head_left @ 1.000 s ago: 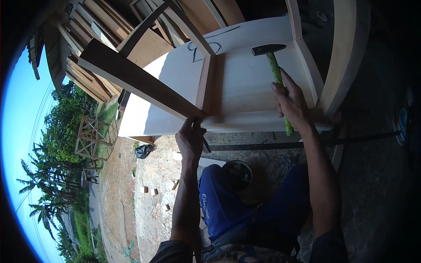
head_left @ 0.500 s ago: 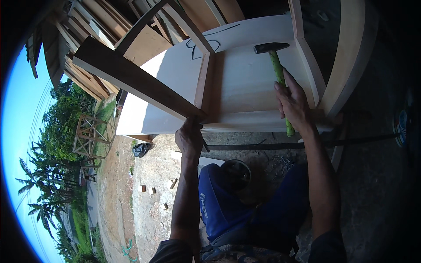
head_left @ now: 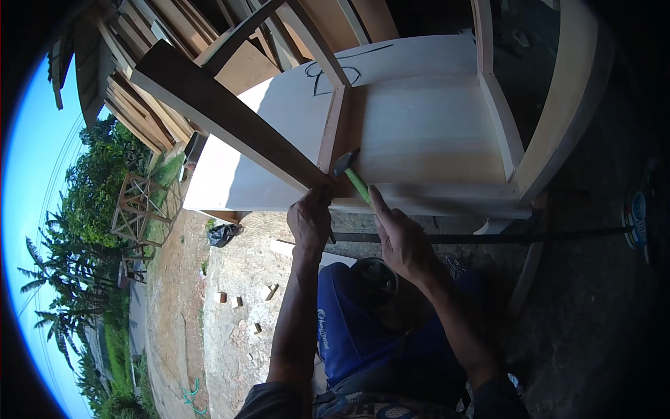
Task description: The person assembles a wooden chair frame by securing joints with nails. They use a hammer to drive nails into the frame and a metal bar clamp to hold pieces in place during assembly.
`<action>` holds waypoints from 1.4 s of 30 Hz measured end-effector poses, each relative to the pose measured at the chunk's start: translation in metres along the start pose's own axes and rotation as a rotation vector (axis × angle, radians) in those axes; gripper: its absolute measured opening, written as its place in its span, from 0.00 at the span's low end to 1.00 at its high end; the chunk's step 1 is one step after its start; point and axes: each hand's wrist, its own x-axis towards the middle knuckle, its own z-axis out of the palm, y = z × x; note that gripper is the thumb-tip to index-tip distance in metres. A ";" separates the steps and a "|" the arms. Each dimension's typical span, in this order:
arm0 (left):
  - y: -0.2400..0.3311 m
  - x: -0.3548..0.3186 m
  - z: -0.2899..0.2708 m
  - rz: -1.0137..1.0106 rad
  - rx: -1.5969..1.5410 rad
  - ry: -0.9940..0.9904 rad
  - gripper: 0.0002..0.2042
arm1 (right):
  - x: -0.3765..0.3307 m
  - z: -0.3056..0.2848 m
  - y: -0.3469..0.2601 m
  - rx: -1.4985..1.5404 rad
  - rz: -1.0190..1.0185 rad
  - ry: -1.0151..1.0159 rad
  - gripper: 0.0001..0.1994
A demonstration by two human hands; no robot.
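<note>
Open sky, green trees and a bare dirt yard fill the left side of the view, with stacked timber under a shed roof at the upper left. Largest of all in front of the person is a pale wooden furniture frame (head_left: 419, 133), lying on its side with its flat panel facing up; upright slats divide the panel, and a curved pale rail (head_left: 565, 105) bends along its right edge. A long dark wooden plank (head_left: 223, 115) runs diagonally from the upper left down to the lower front edge of the frame, where its end meets one of the slats. Below the frame a dark metal bar (head_left: 488, 238) lies level across the ground. The person's blue trousers (head_left: 363, 335) show at the lower middle.

The left hand (head_left: 310, 218) presses closed against the lower end of the dark plank, right at the front edge of the frame; whether it pinches anything small cannot be told. The right hand (head_left: 399, 237) is wrapped around the green handle of a hammer (head_left: 352, 174), its forefinger stretched along the handle. The hammer's dark head sits at the joint where the plank, the slat and the frame's front edge come together, just beside the left hand. Small wood offcuts (head_left: 237, 302) lie scattered on the dirt to the lower left.
</note>
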 end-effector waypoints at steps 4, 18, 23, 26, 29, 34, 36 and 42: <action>0.004 -0.002 -0.003 -0.033 -0.032 0.005 0.06 | 0.005 -0.004 -0.028 -0.054 0.012 -0.044 0.37; -0.001 -0.002 -0.003 -0.017 0.028 -0.069 0.07 | 0.016 -0.006 -0.020 -0.116 0.041 -0.099 0.33; 0.005 -0.016 -0.019 -0.107 -0.183 -0.088 0.09 | -0.009 -0.003 -0.025 0.088 -0.037 0.139 0.32; 0.006 -0.008 -0.026 0.008 -0.003 -0.202 0.10 | -0.021 0.001 -0.028 0.123 0.086 0.126 0.31; 0.001 -0.004 -0.021 0.169 -0.055 -0.084 0.09 | -0.031 0.009 -0.026 0.228 0.110 0.121 0.30; -0.004 0.000 -0.020 0.225 -0.001 -0.135 0.07 | -0.034 0.030 -0.019 0.243 0.136 0.089 0.29; -0.005 0.002 -0.018 0.255 0.020 -0.138 0.06 | -0.032 0.039 -0.020 0.168 0.050 0.178 0.29; -0.003 0.006 -0.021 0.275 0.049 -0.190 0.10 | -0.033 0.048 -0.014 0.144 0.111 0.134 0.28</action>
